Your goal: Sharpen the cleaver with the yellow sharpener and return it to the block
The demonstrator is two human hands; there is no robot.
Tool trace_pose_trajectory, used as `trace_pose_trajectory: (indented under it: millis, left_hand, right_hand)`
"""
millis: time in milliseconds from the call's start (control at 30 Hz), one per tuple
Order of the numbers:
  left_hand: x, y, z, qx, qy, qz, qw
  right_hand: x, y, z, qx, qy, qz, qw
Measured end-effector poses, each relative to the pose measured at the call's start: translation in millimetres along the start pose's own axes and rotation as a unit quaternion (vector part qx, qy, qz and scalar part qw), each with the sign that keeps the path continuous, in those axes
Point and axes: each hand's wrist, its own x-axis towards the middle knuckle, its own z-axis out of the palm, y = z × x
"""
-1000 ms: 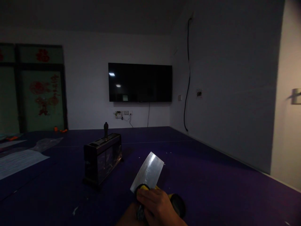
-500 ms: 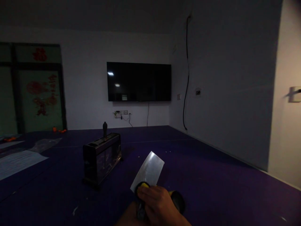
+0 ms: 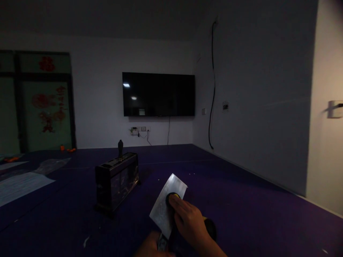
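Note:
My left hand (image 3: pixel 154 246) grips the dark handle of a cleaver (image 3: pixel 163 210) at the bottom of the view, its broad blade tilted up and to the right. My right hand (image 3: pixel 190 219) has its fingers closed over a black-and-yellow round-ended tool (image 3: pixel 169 200), which overlaps the blade's upper part. Whether it presses on the steel I cannot tell. Beyond my right wrist another black round end with a yellow rim (image 3: pixel 210 229) shows; my hand hides whether it belongs to the same tool.
A dark narrow box (image 3: pixel 116 182) with a black handle (image 3: pixel 120 148) upright on top stands left on the purple surface (image 3: pixel 241 214). Paper sheets (image 3: pixel 23 187) and clear plastic (image 3: pixel 52 166) lie farther left. A television (image 3: pixel 158 94) hangs on the back wall.
My right hand and the black-and-yellow tool have moved up and right along the cleaver's blade. More of the lower blade and of my left hand shows. The cleaver has barely moved.

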Motion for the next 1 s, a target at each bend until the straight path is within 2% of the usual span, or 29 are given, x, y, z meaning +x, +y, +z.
trace_pose_trajectory:
  millis: [167,267,367,433,500,567,767,1000]
  left_hand:
    - [2.2,1.2,1.6,-0.021,-0.063,0.132,0.989]
    - [1.6,5.9,1.6,-0.037,-0.085,0.167,0.982]
    - [-0.9,11.8,1.4,-0.025,-0.079,0.172,0.982]
    - [-3.6,15.1,0.3,-0.011,-0.039,0.175,0.984]
    - [-6.1,16.9,-1.2,-0.004,-0.002,0.177,0.984]
    - [-6.8,17.7,-2.0,-0.002,0.01,0.173,0.985]
    - [2.1,18.9,4.5,-0.01,-0.012,0.157,0.987]
    - [4.5,6.7,4.3,-0.013,-0.085,0.141,0.986]
  right_hand:
    - [-1.2,-12.0,3.0,0.017,-0.01,-0.033,0.999]
    - [0.9,-20.1,0.0,0.03,-0.036,-0.065,0.997]
    - [3.8,-27.2,-3.7,0.051,-0.062,-0.123,0.989]
    - [5.1,-30.9,-4.2,0.062,-0.06,-0.154,0.984]
    - [5.6,-33.4,-3.0,0.065,-0.05,-0.168,0.982]
    - [5.5,-34.8,-1.2,0.061,-0.048,-0.169,0.983]
    - [5.7,-34.3,-1.5,0.037,-0.068,-0.155,0.985]
    - [4.0,-28.1,-0.3,0.031,-0.059,-0.113,0.991]
